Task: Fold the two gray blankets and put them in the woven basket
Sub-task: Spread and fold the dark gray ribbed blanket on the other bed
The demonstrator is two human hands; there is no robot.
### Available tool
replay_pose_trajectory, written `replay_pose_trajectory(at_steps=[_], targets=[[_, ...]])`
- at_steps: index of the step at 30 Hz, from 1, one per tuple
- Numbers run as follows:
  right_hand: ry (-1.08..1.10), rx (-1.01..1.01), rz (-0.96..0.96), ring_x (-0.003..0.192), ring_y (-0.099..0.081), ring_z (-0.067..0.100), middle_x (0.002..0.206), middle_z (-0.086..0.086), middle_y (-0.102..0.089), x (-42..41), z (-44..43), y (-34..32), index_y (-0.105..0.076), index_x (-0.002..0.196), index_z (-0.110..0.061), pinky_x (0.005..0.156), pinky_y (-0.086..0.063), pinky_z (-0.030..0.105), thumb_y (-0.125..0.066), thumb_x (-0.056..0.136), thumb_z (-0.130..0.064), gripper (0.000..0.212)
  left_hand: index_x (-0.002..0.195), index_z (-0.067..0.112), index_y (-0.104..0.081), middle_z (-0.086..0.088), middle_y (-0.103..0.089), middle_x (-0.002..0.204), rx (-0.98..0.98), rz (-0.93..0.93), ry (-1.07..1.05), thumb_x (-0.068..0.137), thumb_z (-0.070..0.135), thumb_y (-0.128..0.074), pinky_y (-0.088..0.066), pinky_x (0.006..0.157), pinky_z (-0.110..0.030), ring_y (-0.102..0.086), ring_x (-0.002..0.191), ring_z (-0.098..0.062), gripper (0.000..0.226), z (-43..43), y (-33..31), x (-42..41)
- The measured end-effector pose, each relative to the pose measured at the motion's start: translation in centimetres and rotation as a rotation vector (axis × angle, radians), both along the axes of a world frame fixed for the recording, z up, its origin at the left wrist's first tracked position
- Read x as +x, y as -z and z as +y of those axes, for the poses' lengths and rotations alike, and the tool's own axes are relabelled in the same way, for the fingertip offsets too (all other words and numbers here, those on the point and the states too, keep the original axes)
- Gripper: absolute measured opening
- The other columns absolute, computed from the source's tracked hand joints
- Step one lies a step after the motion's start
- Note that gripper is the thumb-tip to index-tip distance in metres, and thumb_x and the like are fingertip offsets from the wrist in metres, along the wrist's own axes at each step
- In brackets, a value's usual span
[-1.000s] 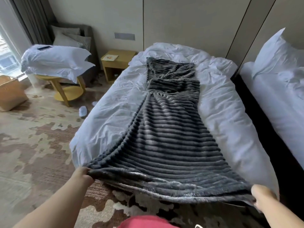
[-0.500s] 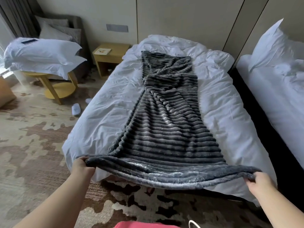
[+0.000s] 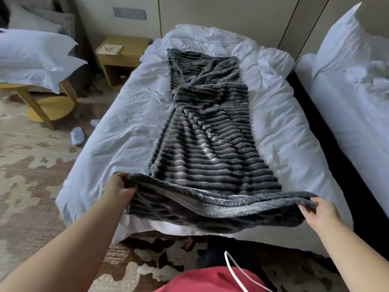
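**Holding the blanket's near edge up at the foot of the bed**

The bed (image 3: 109, 144) runs straight away from the person, white and rumpled. The blanket (image 3: 206, 148) lies along its middle with its long axis pointing away. It is narrow and twisted halfway up and widens toward the near edge, which is lifted clear of the bed. The far part is bunched; I cannot tell whether that is the same blanket doubled over or the second one lying there.

The left hand (image 3: 121, 190) grips the near left corner, fingers curled round the gathered edge. The right hand (image 3: 320, 213) pinches the near right corner, thumb on top. Both hands are about equally near, and the edge sags between them. The whole length lies beyond the fingers, so the fold probably goes forward, with the near edge carried toward the far end. No basket is in view.
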State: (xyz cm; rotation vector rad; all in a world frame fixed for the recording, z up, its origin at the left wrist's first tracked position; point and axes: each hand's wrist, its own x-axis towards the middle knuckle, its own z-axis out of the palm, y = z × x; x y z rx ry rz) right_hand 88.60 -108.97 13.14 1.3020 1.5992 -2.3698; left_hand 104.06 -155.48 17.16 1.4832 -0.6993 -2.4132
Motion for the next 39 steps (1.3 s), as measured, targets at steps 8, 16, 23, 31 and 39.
replay_pose_trajectory(at_steps=[8, 16, 23, 31, 39], targets=[[0.068, -0.247, -0.019, 0.137, -0.036, 0.033, 0.148, 0.023, -0.035, -15.7, 0.5, -1.4, -0.056, 0.106, -0.007, 0.108, -0.038, 0.030, -0.040, 0.100, -0.007, 0.017, 0.082, 0.014, -0.047, -0.001, -0.054, 0.092, -0.098, 0.087, -0.168, 0.099, 0.008, -0.030, -0.049, 0.091, -0.024, -0.063, 0.083, -0.012, 0.025, -4.9, 0.5, -12.6], [-0.329, -0.001, -0.273, 0.119, -0.050, 0.031, 0.088, 0.009, -0.049, -24.9, -3.0, 5.0, -0.045, 0.080, -0.009, 0.111, -0.034, 0.038, -0.037, 0.100, -0.014, 0.022, 0.138, 0.015, -0.037, -0.012, -0.032, 0.150, -0.169, -0.144, -0.198, 0.098, 0.022, -0.047, -0.030, 0.113, -0.041, -0.029, 0.141, -0.025, 0.042, -4.3, 8.4, -17.5], [-0.547, 0.095, -0.531, 0.073, -0.054, 0.021, 0.078, 0.008, -0.052, -21.8, -3.6, 11.5, -0.050, 0.086, -0.006, 0.083, -0.044, 0.032, -0.044, 0.097, -0.008, 0.013, 0.129, 0.006, -0.049, -0.014, -0.037, 0.150, -0.102, -0.429, -0.249, 0.097, 0.008, -0.047, -0.038, 0.108, -0.038, -0.036, 0.137, -0.025, 0.033, 0.4, 13.8, -12.8], [-0.402, 0.261, -0.787, 0.074, -0.056, 0.026, 0.087, 0.016, -0.055, -12.8, -1.5, 16.1, -0.054, 0.120, 0.000, 0.076, -0.050, 0.038, -0.057, 0.094, -0.016, 0.031, 0.142, 0.012, -0.036, -0.010, -0.036, 0.150, 0.127, -0.667, -0.171, 0.085, 0.037, -0.068, -0.036, 0.108, -0.043, -0.040, 0.134, -0.026, 0.070, 4.2, 17.3, -7.2], [-0.032, -0.280, -0.613, 0.124, -0.049, 0.037, 0.131, 0.017, -0.053, -9.9, -2.2, 17.2, -0.058, 0.098, -0.015, 0.103, -0.037, 0.056, -0.057, 0.093, -0.030, 0.016, 0.109, 0.018, -0.065, -0.009, -0.065, 0.122, 0.233, -0.236, -0.262, 0.090, 0.033, -0.060, -0.041, 0.098, -0.045, -0.056, 0.117, -0.028, 0.025, 4.6, 19.4, -9.2]])
